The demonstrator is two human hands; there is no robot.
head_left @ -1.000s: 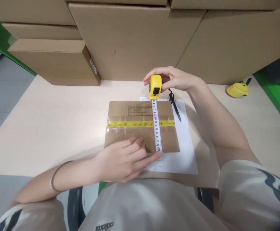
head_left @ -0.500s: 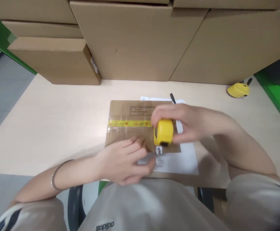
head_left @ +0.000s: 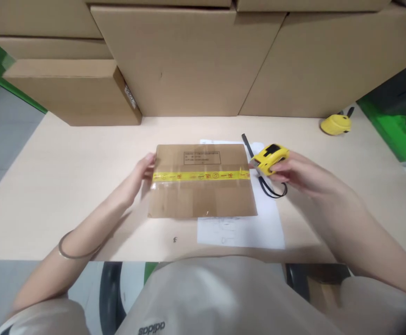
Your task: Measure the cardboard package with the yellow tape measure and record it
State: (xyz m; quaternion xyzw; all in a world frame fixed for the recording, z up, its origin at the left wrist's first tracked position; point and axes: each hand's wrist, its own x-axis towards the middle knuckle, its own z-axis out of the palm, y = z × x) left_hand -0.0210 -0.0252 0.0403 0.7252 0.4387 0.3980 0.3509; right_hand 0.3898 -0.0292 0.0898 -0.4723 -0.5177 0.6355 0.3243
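A small brown cardboard box [head_left: 199, 197] lies in front of me, a strip of yellow printed tape across its top and a printed label near its far edge. My left hand [head_left: 138, 179] grips the box's left side, its fingertips partly hidden by the edge. At the box's right edge, my right hand [head_left: 293, 172] is closed around a yellow tape measure [head_left: 270, 159] with a black wrist strap [head_left: 270, 193]. Under the box and beyond its right side, a white sheet of paper [head_left: 248, 232] bears faint drawn lines. A black pen [head_left: 247, 145] lies by the far right corner.
Large cardboard boxes [head_left: 189, 65] stand stacked along the back of the table [head_left: 49, 195]. A flatter carton [head_left: 70, 97] stands at the back left. Another yellow tape measure [head_left: 335, 124] sits at the back right. The table's front edge is close to my body.
My left hand has moved from the box's near edge to its left side. My right hand has carried the tape measure off the box top to the right and turned it.
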